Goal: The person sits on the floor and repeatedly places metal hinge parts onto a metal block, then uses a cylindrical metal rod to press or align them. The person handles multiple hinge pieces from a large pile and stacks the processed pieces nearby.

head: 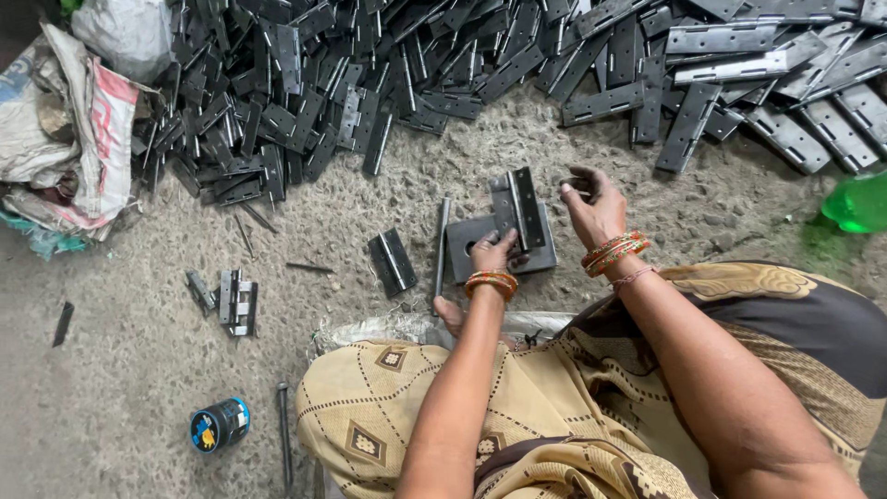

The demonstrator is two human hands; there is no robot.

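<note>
— What lies around me?
— A hinge heap (388, 74) up top, sacks (74, 139) at the left — a green bottle (857, 201) at the right.
— Nearer?
— A blue tin (220, 424) beside a rod (284, 434), plus loose pins (249, 226).

Hinge (517, 208) under left hand (494, 251): dark steel, dull sheen. Base plate (547, 257): grey metal, matt. Hinge heap (388, 74): same dark metal, some leaves brighter. Floor (139, 370): rough gritty concrete. Sacks (83, 139): woven plastic, worn. Bangles (614, 251): glossy. Garment (388, 407): printed cloth, soft. Bottle (859, 201): green translucent plastic.
</note>
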